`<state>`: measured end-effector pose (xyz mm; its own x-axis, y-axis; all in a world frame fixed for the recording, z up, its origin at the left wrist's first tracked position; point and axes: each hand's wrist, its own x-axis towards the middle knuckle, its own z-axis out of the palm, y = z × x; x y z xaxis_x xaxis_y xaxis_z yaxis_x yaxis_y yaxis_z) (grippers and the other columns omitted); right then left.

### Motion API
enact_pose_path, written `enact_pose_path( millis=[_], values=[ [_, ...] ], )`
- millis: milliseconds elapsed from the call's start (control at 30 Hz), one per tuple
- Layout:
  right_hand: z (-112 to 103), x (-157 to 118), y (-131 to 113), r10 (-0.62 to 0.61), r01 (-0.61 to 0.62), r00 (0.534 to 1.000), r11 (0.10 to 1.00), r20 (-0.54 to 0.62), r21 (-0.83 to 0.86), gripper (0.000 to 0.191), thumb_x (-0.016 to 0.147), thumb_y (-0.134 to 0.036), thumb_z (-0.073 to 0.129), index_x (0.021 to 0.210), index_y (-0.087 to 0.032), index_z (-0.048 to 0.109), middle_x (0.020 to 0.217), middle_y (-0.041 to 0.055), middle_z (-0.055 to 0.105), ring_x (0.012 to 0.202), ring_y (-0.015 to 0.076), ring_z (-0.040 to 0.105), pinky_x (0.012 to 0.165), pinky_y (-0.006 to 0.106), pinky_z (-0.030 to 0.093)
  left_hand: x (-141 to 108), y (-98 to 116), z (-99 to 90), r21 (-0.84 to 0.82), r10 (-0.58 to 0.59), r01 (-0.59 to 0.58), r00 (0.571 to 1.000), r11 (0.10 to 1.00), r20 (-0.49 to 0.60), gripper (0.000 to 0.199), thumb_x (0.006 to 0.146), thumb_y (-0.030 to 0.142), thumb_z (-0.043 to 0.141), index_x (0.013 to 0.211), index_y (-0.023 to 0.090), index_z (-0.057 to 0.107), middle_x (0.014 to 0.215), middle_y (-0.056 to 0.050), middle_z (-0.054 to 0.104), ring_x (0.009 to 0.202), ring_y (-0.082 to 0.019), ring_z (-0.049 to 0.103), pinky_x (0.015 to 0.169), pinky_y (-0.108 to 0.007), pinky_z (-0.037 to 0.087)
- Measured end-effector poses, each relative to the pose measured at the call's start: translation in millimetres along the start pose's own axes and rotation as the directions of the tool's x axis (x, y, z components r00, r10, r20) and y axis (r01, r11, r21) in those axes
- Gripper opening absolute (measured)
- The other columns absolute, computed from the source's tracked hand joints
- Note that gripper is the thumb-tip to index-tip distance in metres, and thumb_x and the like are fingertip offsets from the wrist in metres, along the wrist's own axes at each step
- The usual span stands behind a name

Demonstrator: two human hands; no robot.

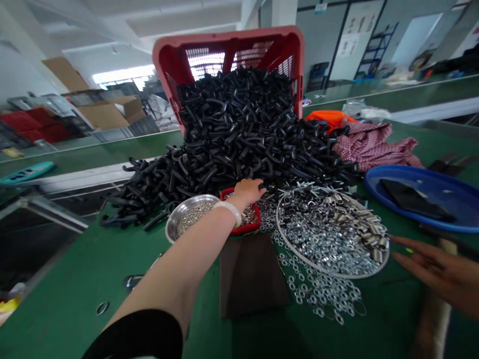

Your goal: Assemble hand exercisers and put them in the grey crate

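Left hand point(247, 192): half closed, palm down, fingers together and lightly curled, just over a small red plastic tray point(244, 230) at the foot of the pile; whether it has hold of anything cannot be told.
Right edge: a spread, open hand point(437, 271) at 4 o'clock from the left hand, holding nothing; it may be the person's right hand or a co-worker's, the picture does not settle which.
Black pile: a heap of curved black rubber pieces point(235, 132) at 12 o'clock, touching the tray and spilling from a tipped red plastic crate point(228, 37).
Metal parts: a round steel tray point(337, 275) of silver nuts and sleeves at 3 o'clock; a shallow steel bowl point(187, 205) of small silvery parts at 9 o'clock; loose silver rings point(318, 294) at 5 o'clock, strewn on the green workbench point(75, 269).
Further out: a blue plastic tray point(430, 227) and a red checked cloth point(374, 147) at 2 to 3 o'clock.
Slide risk: the tilted crate and steep heap could slump if disturbed, burying the small tray and bowl.
Mixing risk: a sleeve or careless reach could sweep the loose rings together or off the bench edge.
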<state>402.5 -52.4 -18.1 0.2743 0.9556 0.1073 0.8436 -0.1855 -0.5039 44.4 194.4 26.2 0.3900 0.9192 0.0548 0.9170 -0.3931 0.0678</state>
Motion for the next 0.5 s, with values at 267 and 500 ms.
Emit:
enact_pose_path(
  millis=[267, 500],
  values=[
    [-12.8, -29.6, 20.1, 0.143, -0.159, 0.970, 0.985, 0.196, 0.065, 0.064, 0.064, -0.063, 0.057, 0.121, -0.033, 0.051, 0.069, 0.0049, 0.063, 0.045, 0.0155, 0.052, 0.041, 0.029, 0.041, 44.7, 26.7, 33.2, 0.172, -0.250, 0.255, 0.967, 0.952, -0.049, 0.043, 0.075, 0.030, 0.056, 0.110, 0.006, 0.051, 0.112, -0.025, 0.050, 0.105, -0.034, 0.047, 0.079, -0.039, 0.042],
    [-14.2, -17.8, -21.3, -0.117, 0.080, 0.973, 0.980, 0.199, 0.184, 0.052, 0.074, -0.054, 0.053, 0.120, -0.028, 0.053, 0.063, 0.0017, 0.060, 0.049, 0.0129, 0.053, 0.042, 0.024, 0.042, 45.4, 18.1, 31.6, 0.197, -0.186, 0.190, 0.982, 0.962, -0.040, 0.044, 0.073, 0.034, 0.054, 0.108, 0.008, 0.052, 0.102, -0.018, 0.056, 0.096, -0.028, 0.054, 0.079, -0.034, 0.043]
  ],
)
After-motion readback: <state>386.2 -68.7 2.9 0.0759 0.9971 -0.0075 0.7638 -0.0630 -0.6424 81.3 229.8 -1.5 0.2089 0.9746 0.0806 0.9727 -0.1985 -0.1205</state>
